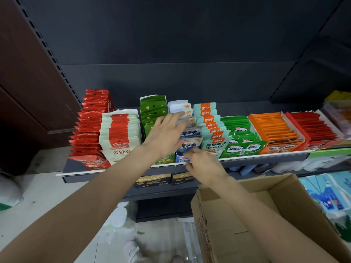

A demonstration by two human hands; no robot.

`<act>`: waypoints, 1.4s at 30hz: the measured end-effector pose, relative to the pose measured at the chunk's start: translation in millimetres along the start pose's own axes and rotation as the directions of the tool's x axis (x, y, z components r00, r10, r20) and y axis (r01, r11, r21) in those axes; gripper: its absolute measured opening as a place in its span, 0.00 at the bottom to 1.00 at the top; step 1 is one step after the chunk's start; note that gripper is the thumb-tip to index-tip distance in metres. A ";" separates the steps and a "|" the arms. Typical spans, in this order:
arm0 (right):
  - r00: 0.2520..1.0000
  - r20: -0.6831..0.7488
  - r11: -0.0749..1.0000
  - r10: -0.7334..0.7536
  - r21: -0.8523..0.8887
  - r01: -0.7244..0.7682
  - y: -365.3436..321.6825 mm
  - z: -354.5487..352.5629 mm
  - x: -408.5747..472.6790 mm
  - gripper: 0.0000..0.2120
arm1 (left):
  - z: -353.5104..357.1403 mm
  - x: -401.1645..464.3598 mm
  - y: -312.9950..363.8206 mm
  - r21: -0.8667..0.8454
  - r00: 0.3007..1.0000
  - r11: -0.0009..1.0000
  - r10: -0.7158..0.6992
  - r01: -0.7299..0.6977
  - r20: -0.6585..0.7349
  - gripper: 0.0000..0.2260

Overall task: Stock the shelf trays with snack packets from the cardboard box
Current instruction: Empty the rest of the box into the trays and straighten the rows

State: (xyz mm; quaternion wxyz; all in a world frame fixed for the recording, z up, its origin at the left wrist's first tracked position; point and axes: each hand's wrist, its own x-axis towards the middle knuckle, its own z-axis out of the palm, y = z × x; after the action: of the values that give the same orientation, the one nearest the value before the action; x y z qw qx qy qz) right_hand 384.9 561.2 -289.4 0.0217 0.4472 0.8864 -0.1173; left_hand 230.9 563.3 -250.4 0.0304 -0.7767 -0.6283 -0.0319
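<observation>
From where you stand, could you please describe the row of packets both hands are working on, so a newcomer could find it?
Start at the dark shelf with the white front rail. Near its middle, the blue-and-white packets stand in a row, the left hand resting on them and the right hand at the front. Dark green packets flank the left, mint packets with orange tops the right.

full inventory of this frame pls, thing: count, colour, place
Shelf tray rows: about eight, red, white-red, dark green, white-blue, teal-orange, green, orange, red; top shelf, left to right.
White-blue packets: one row, centre, both hands on it.
Cardboard box: one, brown, open, lower right; inside looks bare.
Black cartons: two, gold lettering, lower shelf.
Blue-white packs: several, far right.
Left hand: fingers straight, touching the packets.
Right hand: at the row's front; grip unclear.
</observation>
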 end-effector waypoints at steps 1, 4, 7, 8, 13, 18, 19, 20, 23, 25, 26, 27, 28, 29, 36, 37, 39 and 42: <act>0.992 -0.129 1.000 -0.003 0.004 0.004 -1.5 -8.4 -3.8 0.15 | 3.0 -0.6 0.7 0.041 0.998 0.999 -0.010 0.007 0.055 0.31; 0.882 -0.468 0.991 0.052 0.130 0.010 0.7 -28.0 -10.9 0.17 | 7.0 1.2 2.8 0.115 0.979 0.992 -0.081 0.060 0.189 0.40; 0.928 -0.368 0.996 0.059 0.083 -0.031 3.3 -33.5 0.2 0.35 | 8.1 2.6 7.8 0.087 0.971 0.992 -0.112 0.096 0.212 0.46; 0.969 -0.245 0.999 0.037 0.034 -0.029 1.3 -31.1 5.1 0.39 | 8.3 1.4 8.5 0.079 0.970 0.992 -0.115 0.101 0.212 0.47; 0.997 -0.082 0.994 0.015 -0.103 -0.023 0.5 -29.9 29.3 0.38 | 4.8 -6.3 -1.1 -0.034 0.970 0.989 -0.136 0.146 0.199 0.45; 0.988 -0.142 0.998 -0.062 -0.004 0.062 5.3 -42.9 17.3 0.33 | 2.3 -22.3 -5.0 -0.223 0.984 0.974 -0.066 0.028 -0.164 0.26; 0.984 -0.161 0.997 -0.076 -0.013 0.075 9.1 -42.7 8.3 0.33 | 5.2 -26.1 -3.3 -0.156 0.985 0.988 -0.008 -0.019 -0.170 0.26; 0.986 -0.146 0.996 -0.086 -0.043 0.080 12.9 -42.2 -0.2 0.33 | 9.4 -28.7 -1.9 -0.069 0.992 0.996 0.041 -0.050 -0.121 0.27; 0.998 -0.006 0.978 -0.070 -0.197 0.067 20.6 -37.0 -13.5 0.40 | 17.1 -25.0 0.0 0.064 0.995 0.998 -0.017 0.010 0.103 0.32; 0.998 -0.017 0.963 -0.054 -0.265 0.047 18.8 -31.2 -8.8 0.44 | 15.0 -16.2 3.8 0.024 0.994 1.000 -0.016 0.014 0.110 0.36; 0.998 -0.041 0.965 -0.045 -0.261 0.033 16.4 -28.0 -4.9 0.44 | 14.4 -12.9 7.8 -0.031 0.993 0.999 0.018 -0.015 0.118 0.37; 0.997 -0.063 0.973 -0.036 -0.232 0.020 14.0 -25.9 -2.0 0.43 | 12.6 -10.7 13.3 -0.121 0.989 0.992 0.059 -0.042 0.139 0.39; 0.996 -0.086 0.983 -0.025 -0.182 0.009 12.2 -24.5 0.5 0.43 | 13.4 -9.8 18.3 -0.252 0.982 0.967 0.083 -0.038 0.172 0.40; 0.994 -0.107 0.992 -0.015 -0.127 0.002 11.3 -24.1 1.8 0.42 | 13.6 -10.0 22.4 -0.399 0.973 0.917 0.097 -0.005 0.210 0.41; 0.985 -0.135 0.993 -0.106 0.031 0.111 7.6 -39.7 7.9 0.43 | 5.5 -28.7 7.6 -0.761 0.970 0.637 -0.240 0.119 -0.049 0.34; 0.984 -0.142 0.994 -0.106 0.009 0.108 9.3 -41.2 9.6 0.41 | 4.8 -33.7 5.0 -0.691 0.966 0.715 -0.239 0.109 -0.095 0.30; 0.985 -0.147 0.993 -0.088 -0.087 0.076 12.0 -41.9 12.1 0.35 | 7.4 -43.4 3.3 -0.516 0.977 0.852 -0.176 0.093 -0.116 0.23; 0.982 -0.166 0.972 -0.094 -0.230 0.054 11.7 -36.1 14.7 0.31 | 14.5 -48.9 12.7 -0.501 0.993 0.858 -0.119 0.112 0.018 0.25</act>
State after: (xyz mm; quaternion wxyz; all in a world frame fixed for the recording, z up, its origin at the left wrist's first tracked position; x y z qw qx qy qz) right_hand 387.8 587.7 -258.6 -0.0107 0.4170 0.9085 0.0229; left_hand 233.3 514.3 -269.2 -0.1702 -0.7187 -0.6436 -0.2008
